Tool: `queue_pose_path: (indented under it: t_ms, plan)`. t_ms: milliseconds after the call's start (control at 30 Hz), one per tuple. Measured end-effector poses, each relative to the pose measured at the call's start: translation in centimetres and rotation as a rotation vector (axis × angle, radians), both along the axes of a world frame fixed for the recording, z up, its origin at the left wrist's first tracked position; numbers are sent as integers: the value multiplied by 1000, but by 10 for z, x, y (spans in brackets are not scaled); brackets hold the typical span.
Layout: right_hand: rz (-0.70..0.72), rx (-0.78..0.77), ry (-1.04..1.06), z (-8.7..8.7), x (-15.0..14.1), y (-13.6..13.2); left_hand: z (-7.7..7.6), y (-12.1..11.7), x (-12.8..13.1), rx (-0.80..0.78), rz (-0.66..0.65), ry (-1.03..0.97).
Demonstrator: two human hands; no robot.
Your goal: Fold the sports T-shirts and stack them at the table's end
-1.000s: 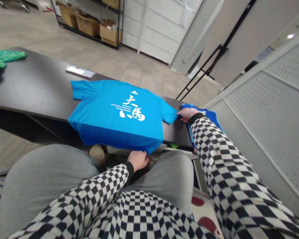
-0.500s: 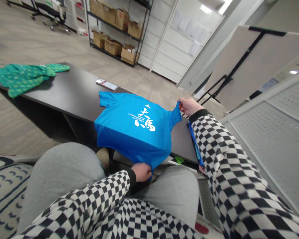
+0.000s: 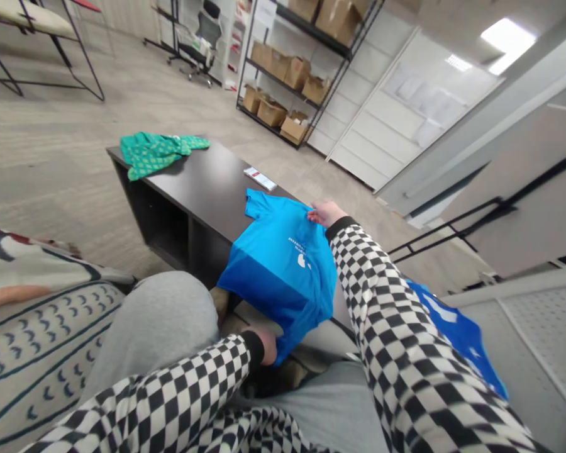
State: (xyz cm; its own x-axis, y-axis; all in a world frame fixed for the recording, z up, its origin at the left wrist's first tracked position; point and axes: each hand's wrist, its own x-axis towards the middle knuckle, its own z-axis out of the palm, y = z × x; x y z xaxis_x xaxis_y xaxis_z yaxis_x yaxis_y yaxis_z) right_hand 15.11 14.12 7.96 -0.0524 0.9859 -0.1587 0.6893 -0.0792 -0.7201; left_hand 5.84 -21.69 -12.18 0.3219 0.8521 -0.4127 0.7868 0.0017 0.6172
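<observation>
A blue T-shirt with white lettering lies over the dark bench, its lower part hanging off the near edge. Above its far side, my right hand pinches the cloth, and the right side of the shirt is folded over part of the print. Close to my knees, my left hand is closed on the hanging hem; its fingertips are mostly hidden. The left sleeve of the shirt lies spread on the bench top.
A phone-like flat object lies behind the shirt. Green patterned cloth is at the bench's far left end. Folded blue clothing lies by the grey perforated panel on the right. A shelf with cardboard boxes stands beyond.
My right hand has lifted the shirt's right sleeve and carried it inward to the left, folding that side over the print. My left hand keeps hold of the hem. The view has turned left.
</observation>
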Motion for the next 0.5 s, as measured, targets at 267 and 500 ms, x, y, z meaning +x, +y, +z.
queue_pose_path:
  t_ms: [267, 500]
  plan:
    - [1, 71, -86, -9, 70, -3, 31, 20, 23, 15, 190, -219]
    - [226, 259, -481, -49, 130, -53, 54, 19, 21, 315, 200, -154]
